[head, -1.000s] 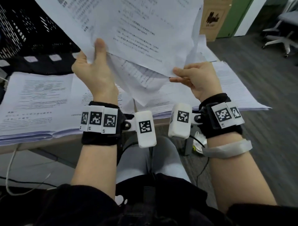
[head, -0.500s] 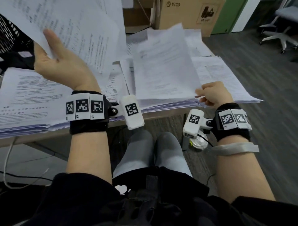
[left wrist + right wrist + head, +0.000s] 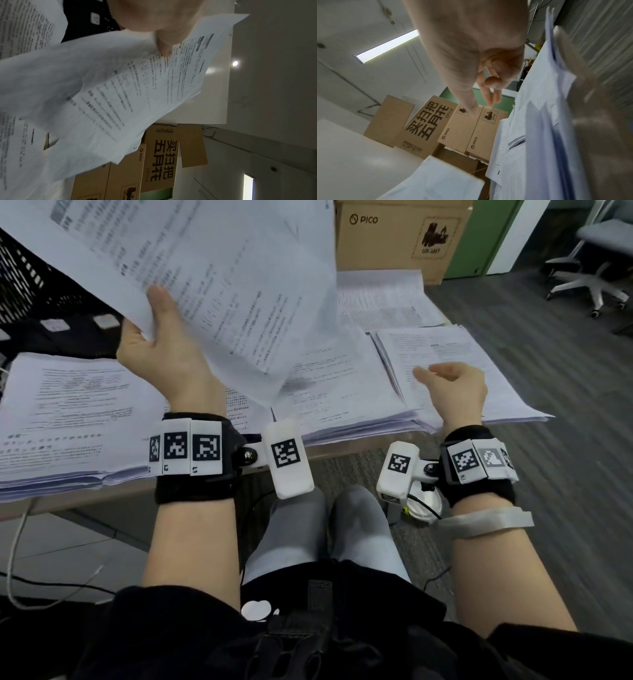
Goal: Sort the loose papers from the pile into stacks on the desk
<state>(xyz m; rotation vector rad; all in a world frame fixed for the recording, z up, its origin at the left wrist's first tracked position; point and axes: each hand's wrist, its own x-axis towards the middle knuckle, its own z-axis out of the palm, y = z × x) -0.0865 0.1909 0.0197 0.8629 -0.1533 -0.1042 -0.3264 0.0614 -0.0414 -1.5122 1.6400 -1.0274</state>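
Note:
My left hand holds a sheaf of printed sheets raised above the desk, thumb on top and fingers hidden beneath. In the left wrist view the thumb pinches the sheaf near its edge. My right hand hovers empty just above the right stack, fingers loosely curled; the right wrist view shows nothing between its fingers. On the desk lie a left stack, a middle stack and a farther stack.
A cardboard box stands behind the papers, and more boxes show in the right wrist view. A black mesh panel is at the back left. An office chair stands at the far right. A cable hangs below the desk edge.
The right hand took a sheet from the raised sheaf, laid it on the middle stack, let go and moved right. The left hand keeps the sheaf and has shifted rightward.

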